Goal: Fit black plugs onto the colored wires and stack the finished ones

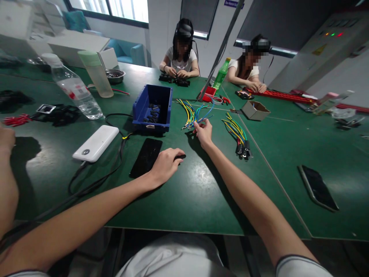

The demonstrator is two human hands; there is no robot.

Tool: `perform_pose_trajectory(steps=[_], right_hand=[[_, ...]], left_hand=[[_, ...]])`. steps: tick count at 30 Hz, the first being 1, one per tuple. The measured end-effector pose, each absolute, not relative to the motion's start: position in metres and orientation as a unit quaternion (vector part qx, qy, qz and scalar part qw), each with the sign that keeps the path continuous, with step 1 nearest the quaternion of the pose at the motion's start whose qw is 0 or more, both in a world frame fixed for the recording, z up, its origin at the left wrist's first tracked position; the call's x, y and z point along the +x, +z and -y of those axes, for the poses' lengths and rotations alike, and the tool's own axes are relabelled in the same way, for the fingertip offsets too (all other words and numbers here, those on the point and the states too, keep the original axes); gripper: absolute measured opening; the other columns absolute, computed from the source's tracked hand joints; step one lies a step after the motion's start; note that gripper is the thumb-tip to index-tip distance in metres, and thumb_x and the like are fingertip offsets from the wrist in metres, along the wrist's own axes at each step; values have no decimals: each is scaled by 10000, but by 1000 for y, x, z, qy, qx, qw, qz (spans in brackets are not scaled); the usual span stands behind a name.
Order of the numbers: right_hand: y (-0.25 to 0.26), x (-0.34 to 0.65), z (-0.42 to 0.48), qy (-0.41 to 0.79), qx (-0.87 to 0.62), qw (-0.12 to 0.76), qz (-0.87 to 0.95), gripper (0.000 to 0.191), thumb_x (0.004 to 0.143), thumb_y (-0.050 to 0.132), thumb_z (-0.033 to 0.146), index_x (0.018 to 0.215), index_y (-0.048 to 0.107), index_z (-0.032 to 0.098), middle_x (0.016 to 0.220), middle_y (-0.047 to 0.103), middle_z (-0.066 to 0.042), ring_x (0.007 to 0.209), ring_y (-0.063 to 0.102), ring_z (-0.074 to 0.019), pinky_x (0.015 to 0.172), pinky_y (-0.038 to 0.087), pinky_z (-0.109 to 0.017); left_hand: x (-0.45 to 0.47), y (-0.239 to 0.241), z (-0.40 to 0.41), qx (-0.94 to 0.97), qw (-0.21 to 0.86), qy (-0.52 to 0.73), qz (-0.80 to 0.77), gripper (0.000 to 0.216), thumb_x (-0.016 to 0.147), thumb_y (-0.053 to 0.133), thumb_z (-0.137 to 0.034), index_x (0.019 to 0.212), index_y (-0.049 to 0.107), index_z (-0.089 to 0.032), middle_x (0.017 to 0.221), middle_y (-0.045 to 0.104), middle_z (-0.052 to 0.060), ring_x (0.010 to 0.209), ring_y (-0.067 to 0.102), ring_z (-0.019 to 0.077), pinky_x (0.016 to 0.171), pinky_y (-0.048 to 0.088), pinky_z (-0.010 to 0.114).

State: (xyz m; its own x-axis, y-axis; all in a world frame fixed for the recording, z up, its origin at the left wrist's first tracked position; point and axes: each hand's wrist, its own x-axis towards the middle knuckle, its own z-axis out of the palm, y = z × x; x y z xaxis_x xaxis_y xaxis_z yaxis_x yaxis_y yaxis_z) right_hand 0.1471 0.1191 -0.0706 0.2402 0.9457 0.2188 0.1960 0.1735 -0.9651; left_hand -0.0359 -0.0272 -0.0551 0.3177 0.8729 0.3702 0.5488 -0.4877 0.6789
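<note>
My left hand (166, 164) is closed on a small black plastic piece (180, 157), which sticks out between thumb and fingers just above the table. My right hand (204, 133) pinches at the near end of a loose bunch of wires (188, 111), yellow, blue and green, with metal terminals. It seems to grip one wire there; its colour is partly hidden by the fingers. To the right lies a second bunch of wires (235, 129), with black pieces (243, 149) on their near ends. A blue bin (151, 125) holding several small black pieces (153, 111) stands beyond my left hand.
A black phone (146, 157) lies beside my left hand, with a white power bank (96, 144) and black cable further left. Bottles (76, 90) stand behind. A small cardboard box (256, 110) and another phone (318, 187) are right. Two people work across the table; another person's arm (6, 177) shows left.
</note>
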Motion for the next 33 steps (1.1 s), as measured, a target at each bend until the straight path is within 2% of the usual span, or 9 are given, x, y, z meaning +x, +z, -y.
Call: perform_pose_trajectory(steps=[13,19,26,33], right_hand=[[-54,154,-68,348,-525,577,520,351,714,676,427,905,460,228,646,567,53,531,580,-127,406,353,-191],[-46,165,-37,398,-514,582,488,355,688,713,419,866,475,225,634,571,50,544,580,-120,384,350,-170],[-43,169,4,480,-511,579,417,378,655,759,384,865,480,239,685,593,42,589,624,-126,406,394,-173],[-52,168,18,509,-475,605,387,371,673,773,355,869,476,251,693,596,48,597,632,-122,472,471,-201]], left_hand=[[-35,-50,28,731,255,412,-480,187,748,703,-117,883,685,-245,872,729,24,846,683,213,800,540,367],[-33,-44,31,722,267,419,-482,184,745,700,-104,873,680,-235,888,706,19,859,662,201,815,529,353],[-32,-47,33,734,256,418,-469,180,774,681,-124,912,676,-240,935,674,41,923,642,215,837,521,371],[-29,-48,32,739,265,400,-473,179,766,700,-119,899,704,-238,890,692,36,872,653,206,793,526,351]])
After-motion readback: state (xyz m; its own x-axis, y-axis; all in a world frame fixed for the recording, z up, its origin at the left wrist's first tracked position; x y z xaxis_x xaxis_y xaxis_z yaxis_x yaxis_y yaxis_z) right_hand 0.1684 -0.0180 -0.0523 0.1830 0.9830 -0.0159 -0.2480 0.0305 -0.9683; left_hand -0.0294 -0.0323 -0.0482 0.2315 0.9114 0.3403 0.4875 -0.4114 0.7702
